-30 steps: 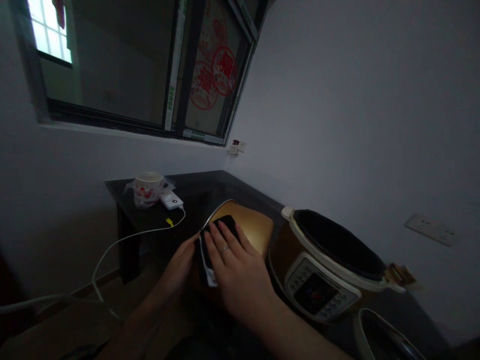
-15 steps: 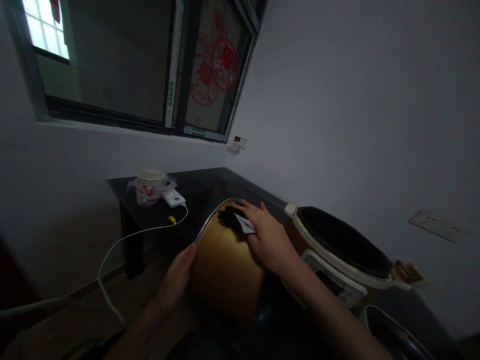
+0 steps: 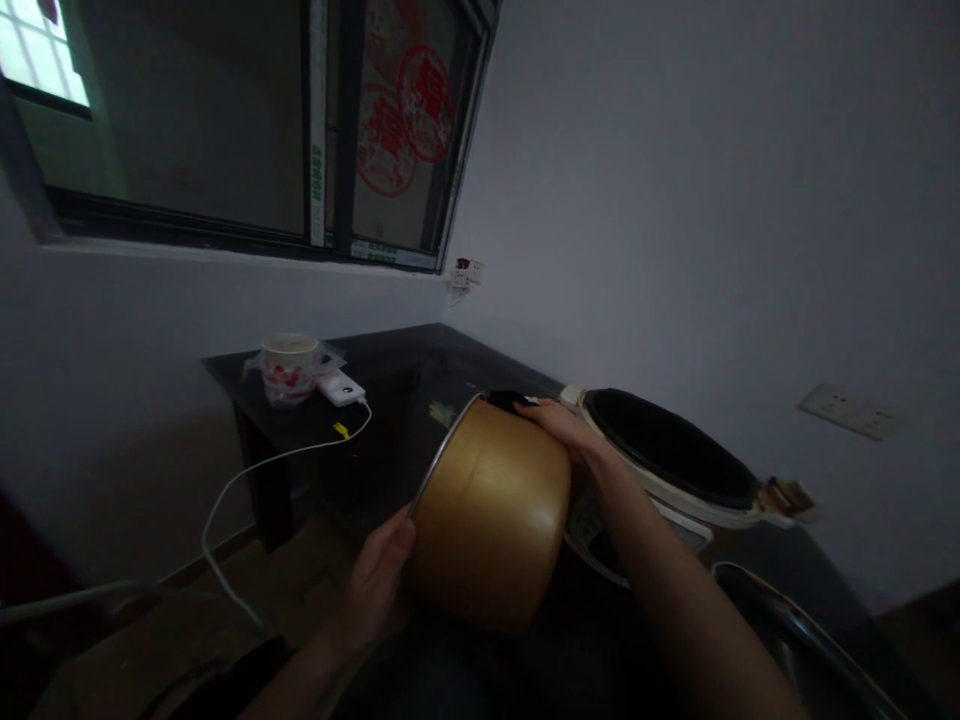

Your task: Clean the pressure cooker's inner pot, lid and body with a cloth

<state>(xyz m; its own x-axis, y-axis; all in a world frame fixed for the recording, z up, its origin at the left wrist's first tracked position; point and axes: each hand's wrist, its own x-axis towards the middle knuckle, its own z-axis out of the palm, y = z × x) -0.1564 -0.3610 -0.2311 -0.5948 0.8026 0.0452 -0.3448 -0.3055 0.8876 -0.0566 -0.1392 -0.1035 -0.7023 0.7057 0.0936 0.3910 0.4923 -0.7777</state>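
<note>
A gold inner pot (image 3: pixel 491 510) is tilted on its side in front of me, its rim facing left and away. My left hand (image 3: pixel 379 565) grips it near the rim at the lower left, thumb on the outside. At the upper right edge of the pot, my right hand (image 3: pixel 566 425) is closed on a black cloth (image 3: pixel 508 400) and holds it against the pot; part of these fingers is hidden. Right of the pot stands a rice cooker (image 3: pixel 701 505) with a white rim, its dark opening uncovered.
On the dark table (image 3: pixel 405 350) stand a patterned cup (image 3: pixel 289 375) in clear plastic and a white device (image 3: pixel 341 388) with a cable hanging over the edge. A rimmed dark object, perhaps a lid (image 3: pixel 802 630), lies lower right. Wall sockets (image 3: pixel 847 410) are behind.
My right hand has slid with the black cloth over the gold side towards the pot's far right edge. The pot has turned a little, and the view has shifted slightly.
</note>
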